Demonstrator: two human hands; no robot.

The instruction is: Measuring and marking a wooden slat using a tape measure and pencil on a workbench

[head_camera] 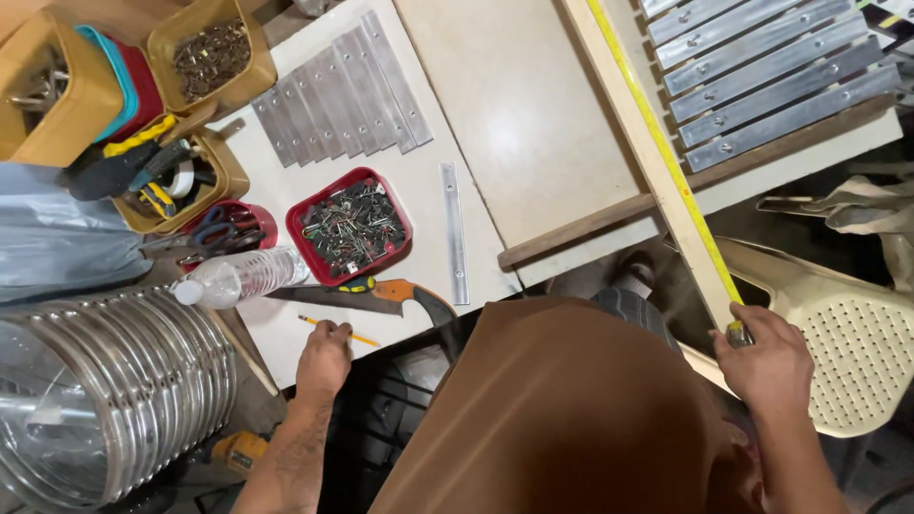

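Two hands at a cluttered workbench, one on a pencil, one on a tape measure.

Head view: at seven o'clock the left hand point(324, 357) rests on the bench edge, fingers curled loosely over a yellow pencil point(338, 330); just beyond lies a handsaw point(367, 297) with an orange and black handle, then a red tray of screws point(350, 227). At four o'clock the right hand point(769, 360) pinches the near end of a yellow tape measure point(666, 157), stretched along a pale wooden strip point(628, 124) running up towards twelve o'clock. Flat metal bars point(338, 90) lie at eleven o'clock.
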